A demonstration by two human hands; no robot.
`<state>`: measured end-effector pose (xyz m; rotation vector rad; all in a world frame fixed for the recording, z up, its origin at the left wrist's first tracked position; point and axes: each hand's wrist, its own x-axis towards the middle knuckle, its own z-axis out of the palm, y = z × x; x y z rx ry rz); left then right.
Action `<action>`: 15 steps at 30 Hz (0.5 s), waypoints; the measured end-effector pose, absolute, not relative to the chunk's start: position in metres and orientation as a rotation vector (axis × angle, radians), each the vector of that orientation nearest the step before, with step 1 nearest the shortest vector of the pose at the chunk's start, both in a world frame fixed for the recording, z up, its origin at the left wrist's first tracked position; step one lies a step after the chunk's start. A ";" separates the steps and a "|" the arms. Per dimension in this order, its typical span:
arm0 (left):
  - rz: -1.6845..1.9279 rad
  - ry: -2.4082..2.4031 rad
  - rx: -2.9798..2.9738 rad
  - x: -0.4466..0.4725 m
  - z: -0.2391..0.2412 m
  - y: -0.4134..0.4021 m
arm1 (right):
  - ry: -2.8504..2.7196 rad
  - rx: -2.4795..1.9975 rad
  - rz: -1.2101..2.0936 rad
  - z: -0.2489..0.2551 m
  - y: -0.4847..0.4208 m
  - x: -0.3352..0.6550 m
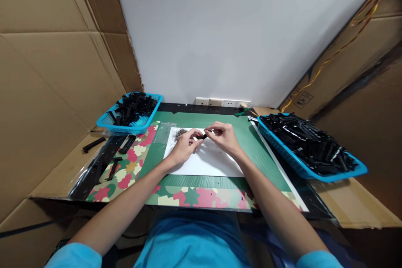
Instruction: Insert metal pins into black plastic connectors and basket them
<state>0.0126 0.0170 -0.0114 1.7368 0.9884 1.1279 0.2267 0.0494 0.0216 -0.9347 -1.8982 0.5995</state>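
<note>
My left hand and my right hand meet over a white sheet of paper on the green mat. Both hands pinch a small black plastic part between their fingertips. The fingers of each hand are curled closed round it. A little pile of tiny dark metal pieces lies on the paper just beyond my left hand.
A blue basket of black parts stands at the back left. A larger blue basket full of long black parts stands at the right. Loose black parts lie on the left. Cardboard walls enclose both sides; a power strip runs along the back.
</note>
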 end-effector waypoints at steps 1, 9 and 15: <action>1.126 0.987 1.700 0.013 -0.012 0.017 | -1.881 -0.946 0.620 0.021 0.050 0.227; 1.364 1.064 1.639 0.014 -0.011 0.017 | -1.739 -0.954 0.886 0.013 0.050 0.220; 1.503 1.054 1.606 0.015 -0.011 0.017 | -1.732 -0.797 0.884 0.016 0.042 0.213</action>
